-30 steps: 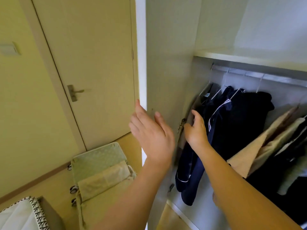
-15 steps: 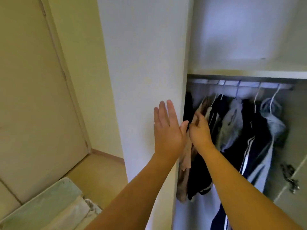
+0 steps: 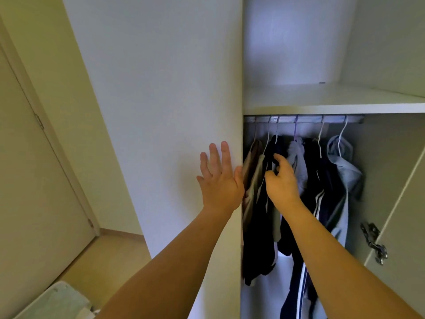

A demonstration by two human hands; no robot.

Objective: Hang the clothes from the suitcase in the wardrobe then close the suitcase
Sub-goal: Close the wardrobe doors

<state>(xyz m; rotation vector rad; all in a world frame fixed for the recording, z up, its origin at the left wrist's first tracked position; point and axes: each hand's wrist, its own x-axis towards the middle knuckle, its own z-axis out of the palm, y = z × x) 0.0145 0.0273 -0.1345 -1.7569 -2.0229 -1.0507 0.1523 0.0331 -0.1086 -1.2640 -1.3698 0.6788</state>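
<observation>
With left hand [image 3: 219, 180] flat, fingers spread, palm pressed on white wardrobe door [image 3: 165, 111], I see right hand [image 3: 281, 183] just beside it inside wardrobe, fingers curled, pinching dark garment [image 3: 259, 226] near its hanger. Tan garment [image 3: 251, 178] hangs between both hands at door edge. Beyond right hand: grey hoodie [image 3: 345, 178], navy striped trousers [image 3: 299, 284], all on rail [image 3: 305, 119] under shelf [image 3: 333, 104]. Pale green suitcase [image 3: 55, 302] low, below left forearm, partly out of view; cannot tell if closed.
</observation>
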